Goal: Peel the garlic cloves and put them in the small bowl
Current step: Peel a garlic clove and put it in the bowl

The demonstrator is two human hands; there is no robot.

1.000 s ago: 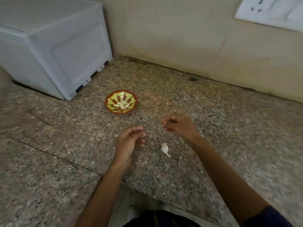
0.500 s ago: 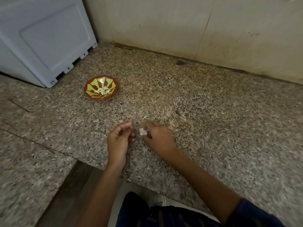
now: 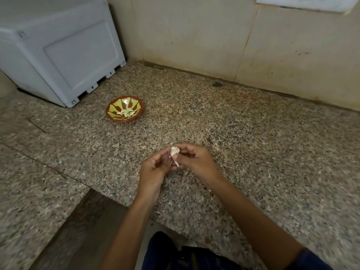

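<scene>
I am pinching a garlic clove (image 3: 174, 151) between my right hand (image 3: 196, 161) and left hand (image 3: 155, 168), fingers curled round it, just above the counter (image 3: 253, 143).

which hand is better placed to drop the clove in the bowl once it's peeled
Probably the left. Both hands pinch the garlic clove between them, but the small bowl sits ahead and to the left, on the left hand's side. The right hand would have to cross over it.
</scene>
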